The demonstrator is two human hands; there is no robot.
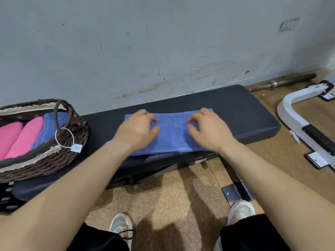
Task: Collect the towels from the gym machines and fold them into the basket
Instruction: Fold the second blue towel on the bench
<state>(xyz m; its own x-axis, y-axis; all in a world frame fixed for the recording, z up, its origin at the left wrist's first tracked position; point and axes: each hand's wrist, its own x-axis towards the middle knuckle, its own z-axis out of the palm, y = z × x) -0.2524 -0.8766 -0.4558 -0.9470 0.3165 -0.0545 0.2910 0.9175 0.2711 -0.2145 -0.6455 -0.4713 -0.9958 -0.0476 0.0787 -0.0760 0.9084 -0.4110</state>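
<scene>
1. Head view: the blue towel point(172, 136) lies flat on the tabletop point(244, 113), near the basket point(54, 160).
2. Left hand point(138, 128) and right hand point(208, 128) rest on it, grip curled; pinching or not, I cannot tell.
3. Square the edges, then fold the ends together evenly.

A folded blue towel point(172, 137) lies flat on the black padded counter point(239, 109). The left grip point(139, 129) rests on its left part and the right grip point(210, 129) on its right, fingers loosely bent, tips on the cloth. At the counter's left end stands a wicker basket point(54, 161) holding two pink towels point(21, 138) and another blue one point(48, 127). A barbell point(290, 81) lies by the wall.
</scene>
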